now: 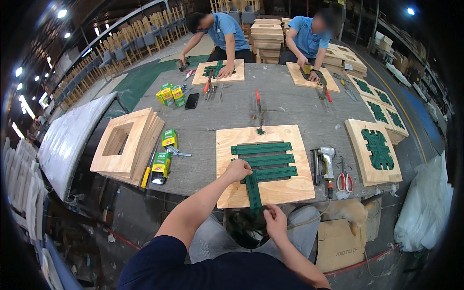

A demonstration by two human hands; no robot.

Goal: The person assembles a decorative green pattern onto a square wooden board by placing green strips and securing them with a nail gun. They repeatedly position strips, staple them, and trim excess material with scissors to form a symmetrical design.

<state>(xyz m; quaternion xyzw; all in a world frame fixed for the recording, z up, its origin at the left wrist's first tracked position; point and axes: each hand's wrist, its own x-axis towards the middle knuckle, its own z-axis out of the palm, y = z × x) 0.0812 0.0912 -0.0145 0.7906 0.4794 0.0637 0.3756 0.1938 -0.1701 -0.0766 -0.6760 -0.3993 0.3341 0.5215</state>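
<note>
While your left fingers (245,167) are pinching the green webbing strap (253,191), your right fingers (270,213), grip unclear, may be tugging it crooked.

A furniture workshop is indicated: rows of wooden chairs (140,42) are lined up at upper left, and wooden boards (267,37) are stacked at top centre. On the grey counter (208,116), green webbing (270,160) is laid across a wooden panel (302,187), with a staple gun (328,158) and scissors (344,181) placed to its right. Storage racks (403,35), apparently, are dimly seen at upper right.
</note>
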